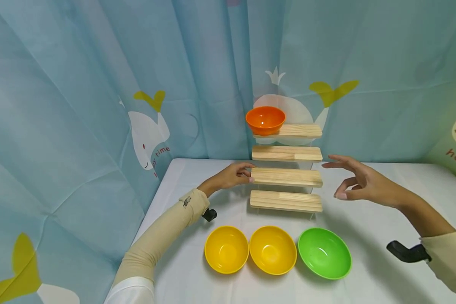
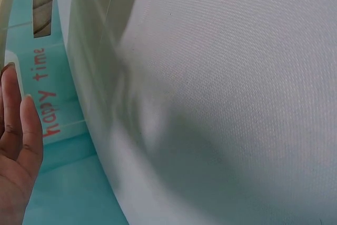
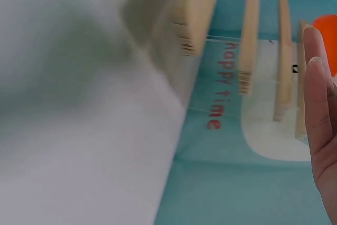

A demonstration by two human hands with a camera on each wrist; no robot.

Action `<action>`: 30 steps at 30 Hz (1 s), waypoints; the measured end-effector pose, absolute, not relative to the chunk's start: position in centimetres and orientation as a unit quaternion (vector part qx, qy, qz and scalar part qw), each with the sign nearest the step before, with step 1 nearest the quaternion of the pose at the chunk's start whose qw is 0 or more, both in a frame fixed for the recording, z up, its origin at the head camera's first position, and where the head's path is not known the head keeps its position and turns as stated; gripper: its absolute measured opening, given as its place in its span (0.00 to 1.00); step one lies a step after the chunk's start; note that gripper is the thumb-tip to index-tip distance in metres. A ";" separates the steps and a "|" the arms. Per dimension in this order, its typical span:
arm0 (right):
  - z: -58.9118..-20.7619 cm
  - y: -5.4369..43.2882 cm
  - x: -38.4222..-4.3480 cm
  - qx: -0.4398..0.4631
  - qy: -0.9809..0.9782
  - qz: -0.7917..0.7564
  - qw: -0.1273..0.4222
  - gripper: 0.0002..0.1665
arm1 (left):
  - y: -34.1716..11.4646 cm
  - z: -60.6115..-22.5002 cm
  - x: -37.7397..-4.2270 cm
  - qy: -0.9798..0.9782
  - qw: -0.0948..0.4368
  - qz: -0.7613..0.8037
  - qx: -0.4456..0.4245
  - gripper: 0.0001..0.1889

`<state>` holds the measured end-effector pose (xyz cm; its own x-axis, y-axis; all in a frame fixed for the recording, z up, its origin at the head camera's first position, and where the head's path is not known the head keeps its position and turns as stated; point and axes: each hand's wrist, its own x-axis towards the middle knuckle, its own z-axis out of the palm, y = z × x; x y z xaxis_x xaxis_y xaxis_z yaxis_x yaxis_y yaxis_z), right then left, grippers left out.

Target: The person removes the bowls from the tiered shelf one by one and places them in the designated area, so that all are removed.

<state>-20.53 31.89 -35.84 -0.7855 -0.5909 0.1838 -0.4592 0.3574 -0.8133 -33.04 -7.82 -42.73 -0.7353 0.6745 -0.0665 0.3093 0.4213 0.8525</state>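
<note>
A stepped rack of wooden shelf boards stands at the back of the table. My left hand (image 1: 233,175) is at the left end of the second-lowest shelf board (image 1: 286,177), thumb at its front edge and fingers at its back edge, pinching it. In the left wrist view the fingers (image 2: 30,130) show at the left edge. My right hand (image 1: 368,183) hovers to the right of the rack, apart from it, thumb and fingers spread with nothing between them. An orange bowl (image 1: 265,120) sits on the left part of the top shelf board (image 1: 300,131).
In front of the rack stand two yellow bowls (image 1: 226,250) and a green bowl (image 1: 324,253) in a row, close together. They rest on a white tablecloth (image 1: 182,270). A blue curtain (image 1: 213,84) with whale prints hangs right behind the table.
</note>
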 end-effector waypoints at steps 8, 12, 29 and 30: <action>-33.5 30.2 -23.6 -0.255 0.838 -0.480 0.037 0.51 | -7.8 -42.7 -33.1 0.817 0.204 0.448 0.300 0.30; -32.8 29.3 -25.2 -0.234 0.842 -0.487 0.021 0.45 | -7.8 -42.7 -33.1 0.817 0.202 0.448 0.302 0.30; -29.5 24.9 -30.6 -0.163 0.860 -0.480 0.053 0.44 | -7.8 -42.6 -33.1 0.807 0.215 0.463 0.298 0.31; -29.4 24.7 -30.8 -0.162 0.859 -0.483 0.057 0.44 | -7.9 -42.6 -33.2 0.806 0.216 0.463 0.300 0.31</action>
<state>-30.82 24.69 -29.43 -0.9412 -0.3328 0.0588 -0.2231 0.4810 -0.8479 -33.20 -7.87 -42.64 -0.7274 0.6826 -0.0703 0.2833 0.3921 0.8752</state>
